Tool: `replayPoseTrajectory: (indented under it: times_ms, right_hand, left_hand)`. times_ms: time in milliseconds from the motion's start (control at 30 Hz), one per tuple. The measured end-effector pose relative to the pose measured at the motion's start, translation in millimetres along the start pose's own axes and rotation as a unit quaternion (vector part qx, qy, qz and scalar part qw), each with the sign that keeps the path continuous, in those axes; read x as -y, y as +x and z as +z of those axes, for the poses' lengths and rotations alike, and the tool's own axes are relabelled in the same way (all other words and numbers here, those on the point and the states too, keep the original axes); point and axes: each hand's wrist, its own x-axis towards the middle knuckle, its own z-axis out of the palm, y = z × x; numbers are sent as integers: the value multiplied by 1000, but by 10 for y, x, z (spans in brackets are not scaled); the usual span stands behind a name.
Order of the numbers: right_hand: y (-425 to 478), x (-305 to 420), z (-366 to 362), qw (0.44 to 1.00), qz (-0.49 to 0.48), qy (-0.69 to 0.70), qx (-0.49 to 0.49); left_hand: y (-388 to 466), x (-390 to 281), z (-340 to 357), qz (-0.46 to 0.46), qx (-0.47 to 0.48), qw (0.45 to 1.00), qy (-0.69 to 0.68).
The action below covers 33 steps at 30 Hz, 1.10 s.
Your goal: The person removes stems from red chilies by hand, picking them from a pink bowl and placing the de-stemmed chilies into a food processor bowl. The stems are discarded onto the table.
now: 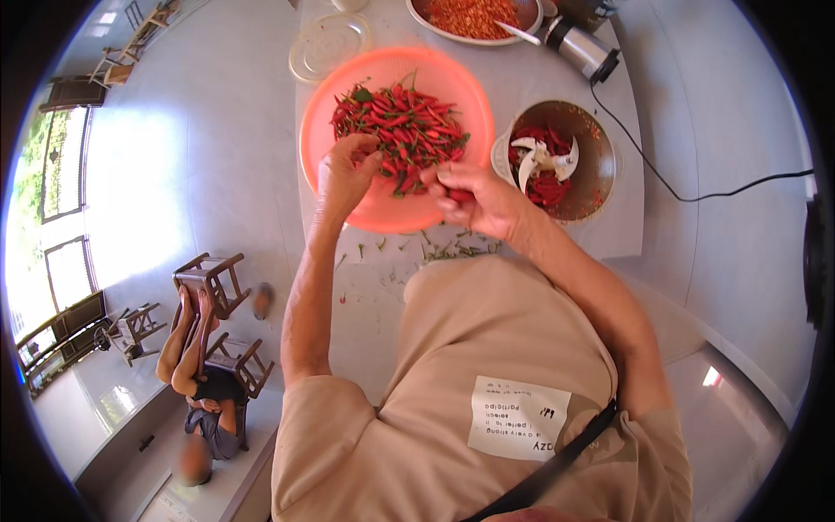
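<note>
Before me is a pink plastic colander point(404, 220) holding a heap of red chili peppers point(404, 124), many with green stems and a few leaves. My left hand point(349, 166) is over its near left side, beside the heap, fingers curled towards the thumb; whether anything is pinched there is too small to tell. My right hand point(479, 199) is curled around a red chili point(460, 195) at the colander's near right rim. To its right stands a metal chopper bowl point(597, 169) with red chilies around white blades point(545, 160). Loose green stems point(463, 250) litter the near table edge.
At the back is a metal basin point(483, 40) of chopped red chili with a white-handled utensil point(518, 31). A motor unit point(584, 49) trails a black cord point(659, 176) rightward. A clear lid point(329, 47) lies behind the colander. Left, a person point(212, 417) sits by wooden stools point(202, 277).
</note>
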Motion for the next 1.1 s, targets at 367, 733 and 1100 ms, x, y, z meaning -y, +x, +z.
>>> replayPoseTrajectory:
  times_ms: [367,733,1100]
  right_hand:
    - [-241,48,263,993,-101,-24,-52]
    - [-159,-17,125,996,-89,-16,-15]
    - [-139,-96,537,747,-352,-541,-159]
  left_hand:
    - [508,-383,409,26,47,998,-37]
    - [-377,-971,311,-80,139,957,-244]
    - [-547,-1021,371,-114,21,982,-148]
